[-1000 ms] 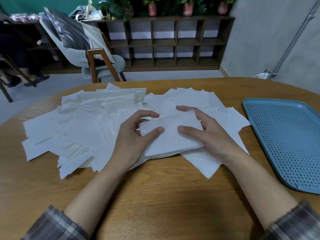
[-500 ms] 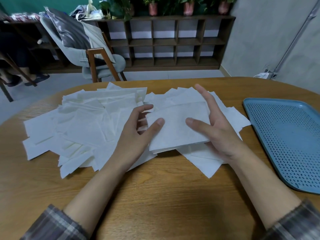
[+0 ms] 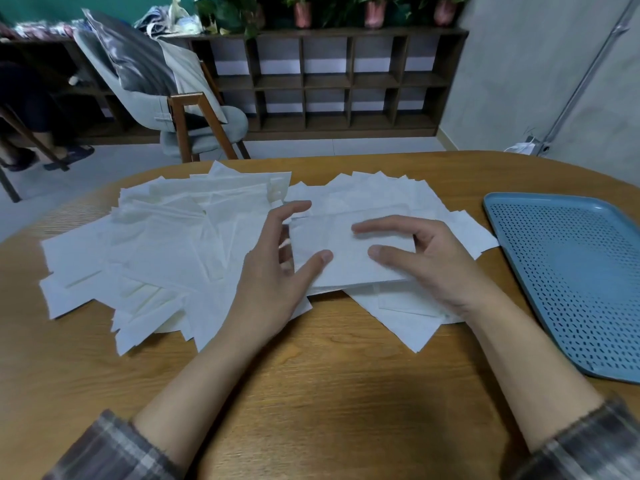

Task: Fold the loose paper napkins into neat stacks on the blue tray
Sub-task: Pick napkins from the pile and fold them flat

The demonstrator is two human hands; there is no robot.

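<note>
A room with a pale floor is seen beyond a round wooden tabletop (image 3: 311,393). At the back left a grey upholstered chair with a wooden frame (image 3: 156,109) is placed. To its right a long dark wooden cubby shelf (image 3: 346,81) is set against the wall, with potted plants in pink pots (image 3: 303,8) lined along its top.

On the left and middle of the tabletop a wide, untidy pile of loose white paper napkins (image 3: 156,258) is spread, the sheets overlapping at many angles. The left hand (image 3: 270,292) is laid over the right part of this pile. Its grip is closed on the left edge of a folded white napkin (image 3: 348,268), with the thumb pressed on top and the fingers tucked at the edge.

The folded napkin is held low over the pile, near the middle of the tabletop. The right hand (image 3: 440,268) is spread over its right half with its grip released, the fingers nearly straight and the thumb resting on the paper.

At the far right a blue perforated plastic tray (image 3: 571,265) is seen, well apart from the napkins.
</note>
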